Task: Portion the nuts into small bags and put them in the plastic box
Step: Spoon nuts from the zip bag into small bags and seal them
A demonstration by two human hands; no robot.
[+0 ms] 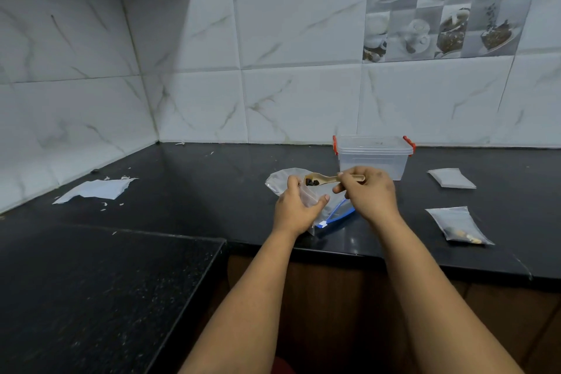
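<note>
Gripping a small bag (308, 196), the left hand (296, 206) half hides it; right hand (368, 191) pinches the spoon (326, 179).

Surface (151, 191): black with fine pale speckles. Wall tiles (300, 24): white, veined with grey-brown marble streaks. Picture tiles (443, 6): grey and white squares printed with cups and dark brown coffee. Box (373, 158): clear plastic with red-orange clips (409, 144). Spoon (328, 178): light tan, carrying dark brown, almost black pieces (312, 182). Large bag (337, 212): clear with a blue zip strip and white slider. Small bag (460, 225): clear, with tan and pale contents at its near end. Second small bag (451, 177): translucent white. Torn paper (94, 190): white with a bluish cast.
</note>
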